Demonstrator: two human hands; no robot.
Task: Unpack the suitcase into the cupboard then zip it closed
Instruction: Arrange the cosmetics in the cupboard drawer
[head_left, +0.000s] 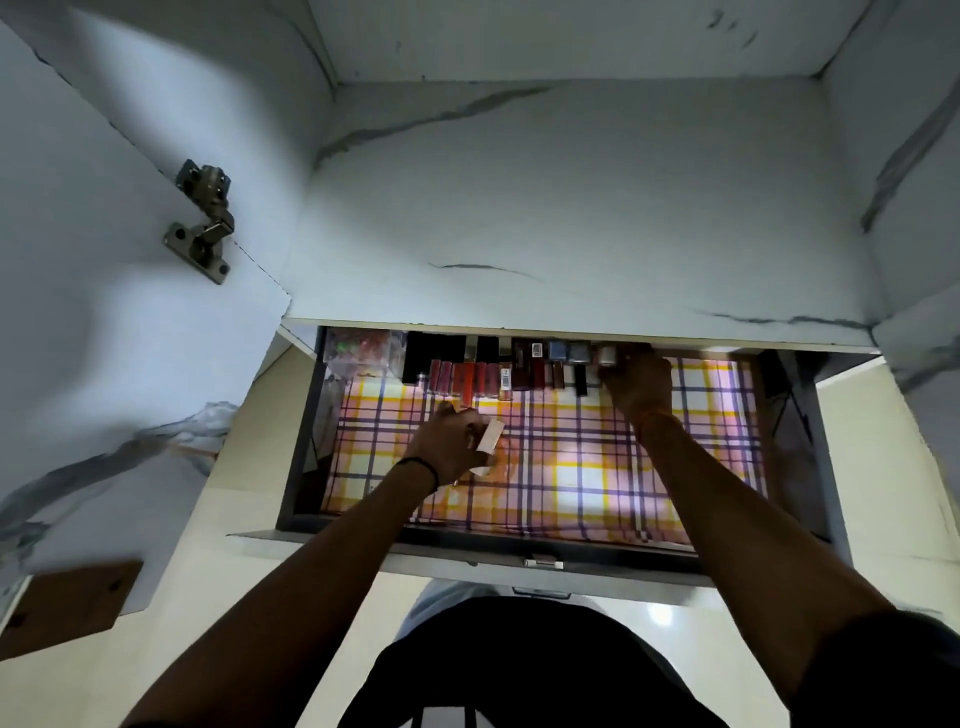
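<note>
Open drawer (291, 467) with plaid liner (597, 467), cosmetics row (493, 366) at 12 o'clock under shelf (571, 327), left hand (449, 441) gripping pale box (491, 435), long axis 1-to-7 o'clock, right hand (636, 382) pinching small jar (607, 356) at row's 3 o'clock end

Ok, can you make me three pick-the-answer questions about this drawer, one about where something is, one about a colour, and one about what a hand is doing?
1. Where does the row of little makeup bottles stand?
A. along the drawer's back edge
B. at the drawer's front edge
C. on the shelf above

2. What lines the drawer?
A. plain green paper
B. a checked liner
C. black cloth

3. What is the left hand doing?
A. lying flat and empty
B. holding a small pale box
C. pulling the handle

Answers: 1 A, the bottles line the back. 2 B, the checked liner shows yellow, pink and purple. 3 B, its fingers curl round the small pale box.
</note>
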